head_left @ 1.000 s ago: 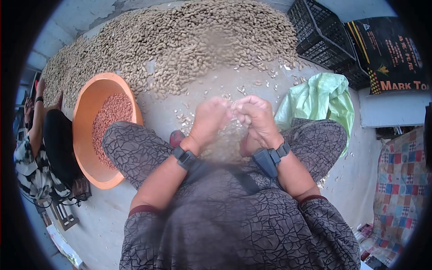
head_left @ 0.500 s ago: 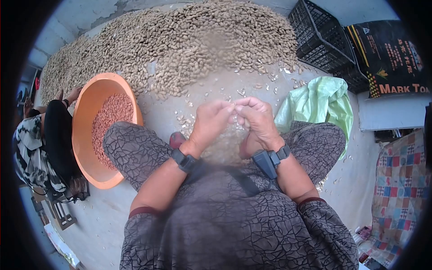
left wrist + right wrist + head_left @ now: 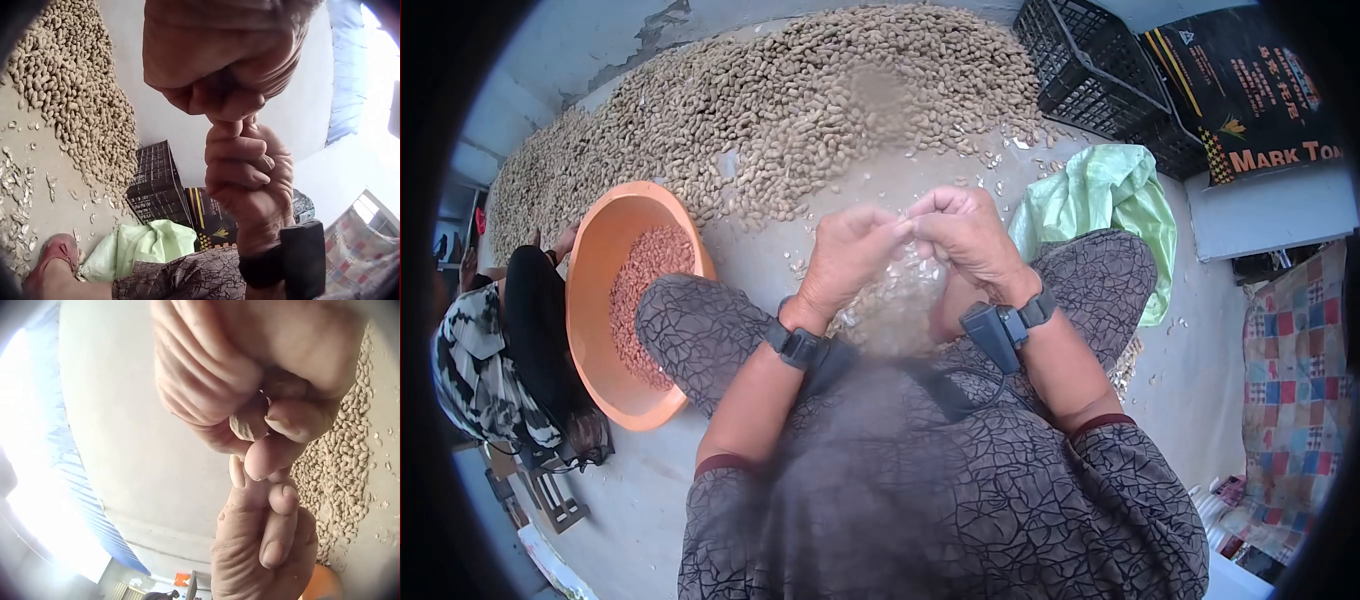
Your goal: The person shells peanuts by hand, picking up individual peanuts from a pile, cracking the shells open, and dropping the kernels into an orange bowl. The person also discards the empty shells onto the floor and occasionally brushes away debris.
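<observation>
My left hand and right hand meet at their fingertips above my lap. Thumbs and forefingers pinch at one spot, where a peanut is almost wholly hidden by the fingertips. Curled fingers of the right hand also keep an unshelled peanut against the palm; its end shows in the left wrist view too. Below the hands, between my legs, lies a heap of broken peanut shells. An orange basin with shelled red peanuts stands left of my knee.
A large pile of unshelled peanuts spreads along the wall. At right are a green woven sack, black crates and a black printed bag. Another person sits left, a hand near the basin. A checked cloth hangs far right.
Both hands stay together, their fingertips shifting against each other. The head view has tilted slightly. The other person's hand has come down to the basin's far side.
</observation>
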`<action>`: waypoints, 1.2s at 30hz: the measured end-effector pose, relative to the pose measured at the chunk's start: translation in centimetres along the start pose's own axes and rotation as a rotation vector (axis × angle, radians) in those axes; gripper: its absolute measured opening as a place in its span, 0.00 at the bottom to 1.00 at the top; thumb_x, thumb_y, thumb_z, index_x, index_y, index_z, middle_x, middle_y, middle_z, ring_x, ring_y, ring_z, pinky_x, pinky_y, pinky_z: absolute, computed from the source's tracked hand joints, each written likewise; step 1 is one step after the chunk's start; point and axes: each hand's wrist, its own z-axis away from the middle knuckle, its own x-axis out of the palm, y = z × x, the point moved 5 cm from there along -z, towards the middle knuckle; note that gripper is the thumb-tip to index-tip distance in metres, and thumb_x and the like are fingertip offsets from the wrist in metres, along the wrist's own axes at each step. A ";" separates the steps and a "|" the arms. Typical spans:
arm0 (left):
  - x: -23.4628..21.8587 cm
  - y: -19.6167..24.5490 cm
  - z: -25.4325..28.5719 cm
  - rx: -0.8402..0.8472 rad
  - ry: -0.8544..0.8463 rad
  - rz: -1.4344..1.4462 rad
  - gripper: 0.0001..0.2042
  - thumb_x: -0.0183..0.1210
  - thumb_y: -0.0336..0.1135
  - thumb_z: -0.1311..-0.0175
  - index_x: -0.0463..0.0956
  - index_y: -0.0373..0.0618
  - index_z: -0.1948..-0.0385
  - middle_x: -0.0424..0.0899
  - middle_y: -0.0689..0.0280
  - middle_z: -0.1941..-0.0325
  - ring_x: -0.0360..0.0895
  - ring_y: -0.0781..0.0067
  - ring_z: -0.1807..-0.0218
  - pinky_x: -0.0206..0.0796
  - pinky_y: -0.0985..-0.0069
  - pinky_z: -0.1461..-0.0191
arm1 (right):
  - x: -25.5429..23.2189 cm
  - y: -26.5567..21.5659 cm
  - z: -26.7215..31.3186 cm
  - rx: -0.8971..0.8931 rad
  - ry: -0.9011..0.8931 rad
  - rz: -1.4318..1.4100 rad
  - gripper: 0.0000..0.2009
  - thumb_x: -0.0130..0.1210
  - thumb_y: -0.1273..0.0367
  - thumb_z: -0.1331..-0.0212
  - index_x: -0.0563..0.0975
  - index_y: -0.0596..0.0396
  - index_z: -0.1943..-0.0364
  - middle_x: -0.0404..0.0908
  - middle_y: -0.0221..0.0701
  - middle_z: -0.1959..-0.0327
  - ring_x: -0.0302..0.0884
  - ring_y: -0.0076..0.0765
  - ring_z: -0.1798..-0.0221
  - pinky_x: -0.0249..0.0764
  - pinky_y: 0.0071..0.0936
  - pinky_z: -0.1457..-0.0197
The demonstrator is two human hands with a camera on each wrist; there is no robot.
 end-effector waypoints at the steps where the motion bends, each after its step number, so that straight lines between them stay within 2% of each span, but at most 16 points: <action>1: 0.0 0.3 -0.1 0.002 -0.007 -0.007 0.05 0.56 0.31 0.39 0.75 0.39 0.71 0.77 0.68 0.79 0.63 0.90 0.86 0.53 0.91 0.85 | 0.1 -0.8 0.0 -0.006 0.006 -0.005 0.04 0.56 0.73 0.48 0.77 0.61 0.71 0.75 0.26 0.82 0.65 0.13 0.84 0.56 0.10 0.84; 3: 0.0 0.9 0.0 0.001 0.001 0.070 0.05 0.56 0.31 0.39 0.74 0.40 0.71 0.76 0.68 0.80 0.62 0.90 0.87 0.52 0.91 0.86 | 0.5 -2.2 0.3 -0.037 0.023 0.031 0.04 0.53 0.74 0.52 0.76 0.60 0.78 0.74 0.27 0.85 0.68 0.16 0.83 0.58 0.14 0.83; 7: 0.1 2.6 0.1 0.073 0.007 0.067 0.06 0.58 0.34 0.41 0.76 0.42 0.73 0.77 0.71 0.79 0.66 0.91 0.81 0.55 0.91 0.81 | 0.8 -4.0 0.0 -0.103 -0.004 -0.036 0.04 0.53 0.74 0.52 0.75 0.61 0.79 0.74 0.29 0.85 0.68 0.17 0.83 0.58 0.15 0.84; 10: 0.2 4.5 0.0 0.117 0.040 0.037 0.07 0.56 0.33 0.39 0.75 0.41 0.74 0.76 0.71 0.78 0.66 0.90 0.79 0.57 0.90 0.78 | 1.1 -5.8 -0.7 -0.069 -0.042 0.000 0.03 0.54 0.75 0.53 0.74 0.60 0.77 0.74 0.29 0.83 0.65 0.15 0.85 0.56 0.12 0.85; 12: 0.3 5.5 -0.3 0.192 0.107 0.000 0.07 0.53 0.33 0.37 0.74 0.41 0.73 0.76 0.71 0.77 0.67 0.89 0.77 0.58 0.88 0.76 | 1.2 -6.7 -1.3 -0.068 -0.051 -0.015 0.03 0.54 0.75 0.53 0.73 0.59 0.78 0.75 0.31 0.82 0.65 0.15 0.84 0.56 0.13 0.86; 15: -0.2 6.5 -0.7 0.203 0.180 -0.086 0.08 0.51 0.32 0.37 0.74 0.39 0.74 0.77 0.70 0.76 0.68 0.87 0.75 0.60 0.85 0.73 | 1.5 -7.5 -2.5 -0.069 -0.069 -0.052 0.03 0.52 0.75 0.54 0.72 0.60 0.80 0.74 0.32 0.84 0.68 0.19 0.84 0.59 0.16 0.85; 16: -0.4 6.8 -0.9 0.211 0.198 -0.093 0.08 0.51 0.32 0.37 0.74 0.39 0.74 0.77 0.70 0.76 0.68 0.87 0.75 0.60 0.85 0.73 | 1.7 -7.7 -3.0 -0.076 -0.089 -0.052 0.03 0.52 0.75 0.54 0.72 0.60 0.80 0.74 0.32 0.84 0.68 0.19 0.84 0.59 0.16 0.85; 18: -0.6 7.3 -1.3 0.262 0.263 -0.231 0.10 0.48 0.34 0.34 0.72 0.41 0.74 0.73 0.71 0.79 0.61 0.91 0.84 0.52 0.89 0.85 | 1.8 -7.5 -3.9 -0.085 -0.081 -0.081 0.03 0.52 0.75 0.55 0.72 0.60 0.80 0.74 0.32 0.84 0.69 0.19 0.84 0.59 0.16 0.86; 22: -2.1 5.9 -3.3 0.271 0.342 -0.338 0.11 0.47 0.34 0.34 0.72 0.41 0.76 0.72 0.72 0.80 0.61 0.91 0.83 0.52 0.88 0.84 | 2.2 -6.8 -4.8 -0.028 -0.075 -0.099 0.02 0.53 0.75 0.54 0.72 0.58 0.77 0.75 0.31 0.80 0.66 0.16 0.82 0.58 0.13 0.84; 25: -2.5 4.5 -4.6 0.258 0.360 -0.301 0.10 0.47 0.35 0.34 0.72 0.41 0.75 0.71 0.72 0.80 0.62 0.90 0.82 0.52 0.88 0.85 | 1.8 -4.7 -6.5 0.071 -0.071 -0.218 0.01 0.53 0.76 0.53 0.73 0.59 0.76 0.75 0.30 0.79 0.65 0.15 0.82 0.56 0.12 0.84; 27: -2.7 2.7 -5.3 0.085 0.332 0.066 0.10 0.47 0.35 0.33 0.71 0.41 0.72 0.71 0.71 0.80 0.62 0.88 0.83 0.52 0.88 0.85 | 1.5 -3.9 -7.3 0.089 -0.088 -0.280 0.01 0.53 0.77 0.52 0.73 0.59 0.75 0.75 0.30 0.78 0.65 0.14 0.82 0.56 0.12 0.84; 34: -3.0 1.1 -6.9 0.029 0.368 0.140 0.09 0.48 0.36 0.33 0.71 0.42 0.71 0.72 0.71 0.79 0.61 0.88 0.84 0.50 0.88 0.86 | 0.8 -2.9 -8.7 0.129 -0.089 -0.370 0.05 0.53 0.77 0.49 0.73 0.61 0.67 0.76 0.29 0.76 0.65 0.12 0.82 0.56 0.09 0.83; 36: -2.9 0.9 -6.9 -0.050 0.319 0.306 0.10 0.51 0.38 0.35 0.74 0.42 0.71 0.72 0.75 0.79 0.62 0.89 0.80 0.53 0.88 0.79 | 0.6 -2.6 -9.0 0.120 -0.096 -0.376 0.06 0.54 0.76 0.48 0.73 0.61 0.66 0.77 0.30 0.75 0.66 0.13 0.81 0.57 0.08 0.82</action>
